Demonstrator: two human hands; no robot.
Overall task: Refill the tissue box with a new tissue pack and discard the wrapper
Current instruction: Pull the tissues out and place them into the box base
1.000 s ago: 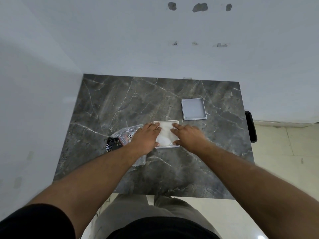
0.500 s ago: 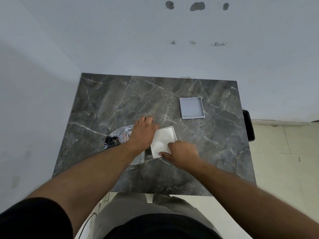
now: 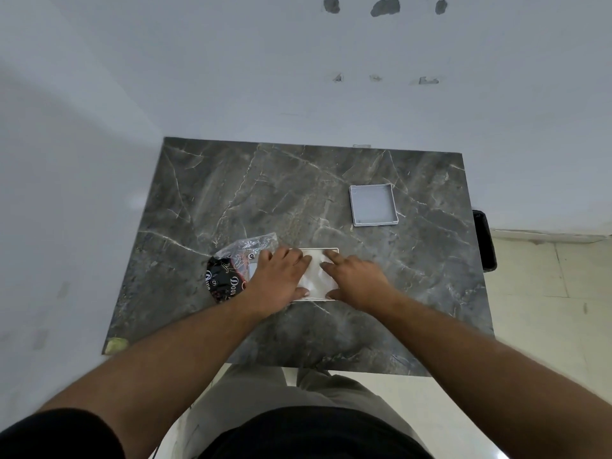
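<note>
Tissue box (image 3: 314, 273), tilted and held by the right hand (image 3: 359, 281) alone half a second ago, is now squared between both flat, spread hands, left hand (image 3: 276, 281) beside the emptied wrapper (image 3: 236, 265), so the tissues are judged seated, the lid (image 3: 373, 204) beyond the right hand unfitted.

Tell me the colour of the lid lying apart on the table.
Light grey lid, head view.

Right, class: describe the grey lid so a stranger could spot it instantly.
Start at the dark marble table. Look to its far right part, beyond both hands. The grey lid is a shallow square tray lying alone, untouched, unlike the white box under the hands.
</note>
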